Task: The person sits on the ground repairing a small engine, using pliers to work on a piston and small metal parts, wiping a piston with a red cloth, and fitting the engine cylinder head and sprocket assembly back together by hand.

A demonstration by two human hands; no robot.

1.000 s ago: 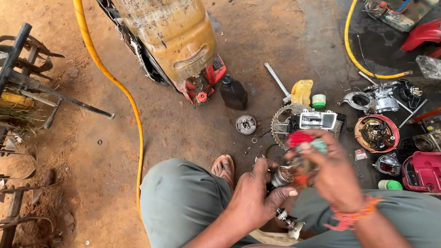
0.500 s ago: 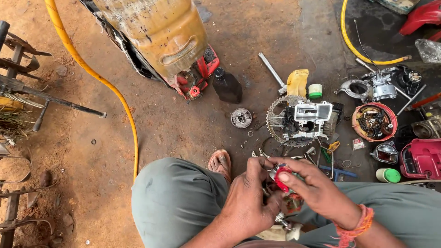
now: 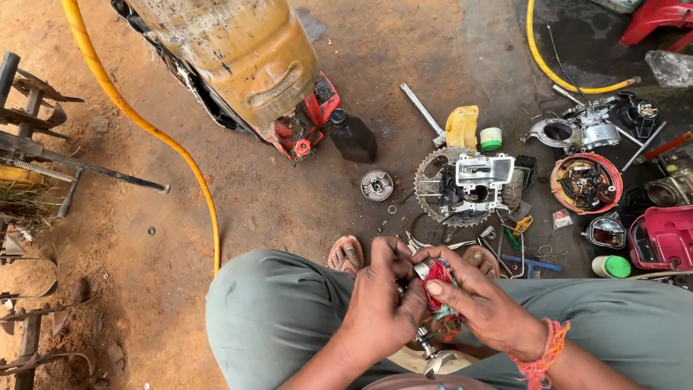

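between the knees, both hands meet over a small part. left hand [image 3: 379, 307] curled, fingers closed round a metal piece [image 3: 421, 270], mostly hidden, kind unclear. right hand [image 3: 480, 300] also curled, thumb and fingers pinching a red rag [image 3: 437, 276] against that piece; rag sits between the two hands, touching both. orange thread band [image 3: 543, 354] on the right wrist. grey trousers [image 3: 274, 310] fill the bottom of frame, a metal shaft [image 3: 424, 341] pokes out just below the hands.

landmark: the sprocket [image 3: 433, 189], just beyond the hands. sandalled foot [image 3: 346, 254] near-left of it, second sandal [image 3: 480, 258] near-right. grey engine block [image 3: 480, 180] sits on the sprocket's right side, touching. small round disc [image 3: 377, 185] just left of it. blue tool [image 3: 533, 264] and green-handled bit [image 3: 512, 238] near-right of it, close to the knee. red round housing [image 3: 586, 182] with wiring well right of the sprocket; red box [image 3: 663, 237] and green cap [image 3: 612, 266] farther right and nearer. yellow cloth [image 3: 462, 126] and green-white tub [image 3: 491, 139] just beyond the sprocket, metal rod [image 3: 422, 112] beside them. carburettor-like part [image 3: 592, 128] beyond-right. black bottle [image 3: 351, 136] beyond-left, touching a red machine base [image 3: 307, 123] under a dirty yellow tank [image 3: 238, 50]. yellow hose [image 3: 137, 119] runs well left of the sprocket across dirt; second hose [image 3: 548, 65] far right. rusty frame [image 3: 36, 130] at far left edge.
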